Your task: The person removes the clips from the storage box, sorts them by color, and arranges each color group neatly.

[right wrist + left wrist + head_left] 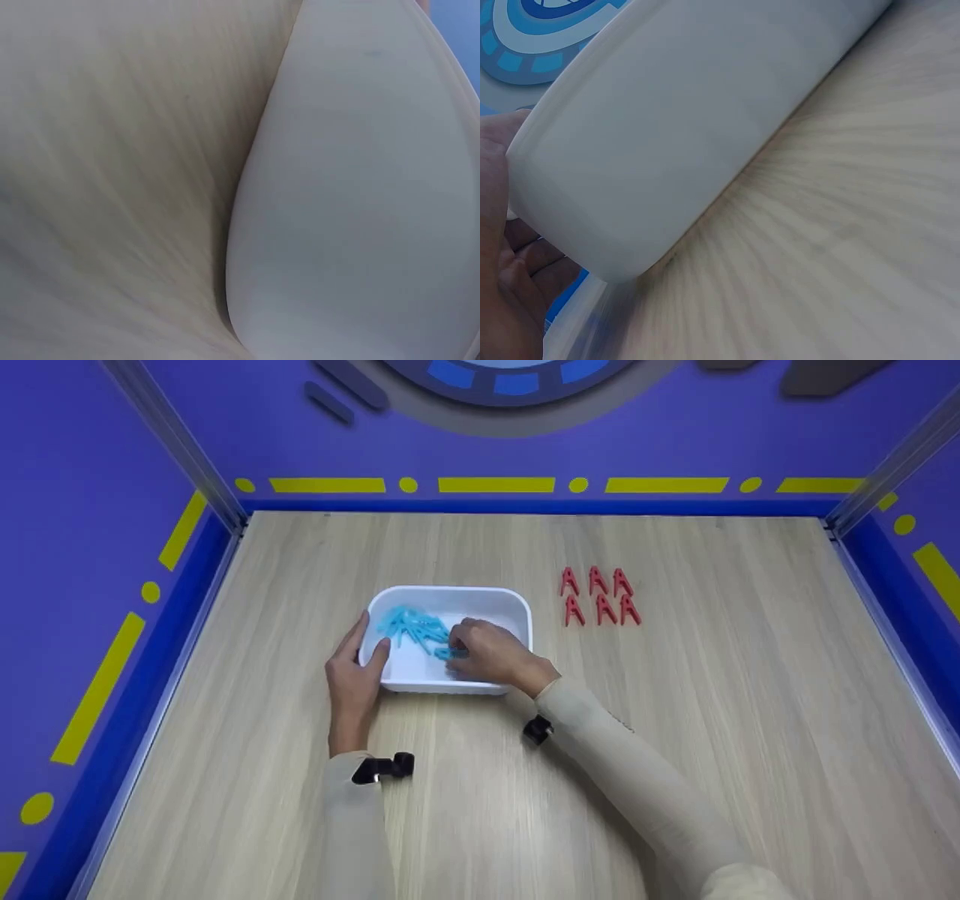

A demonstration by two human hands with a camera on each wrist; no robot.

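Observation:
A white plastic bin (405, 688) stands on the table with a loose pile of light-blue clothespins (411, 624) inside, mostly toward its left and middle. My left hand (352, 679) grips the bin's left end, thumb over the rim and fingers along the outside wall. Inside the bin, my right hand (491, 654) has its fingers curled down at the right of the pile, pinching a blue clothespin (444, 653) that is partly hidden by the fingers. In the right wrist view only the bin's outer wall (352, 195) and table show; that hand is out of sight.
Several red clothespins (598, 610) lie in two rows on the wooden table (720, 720), right of the bin. Blue-purple printed panels (495, 457) wall in the back and both sides.

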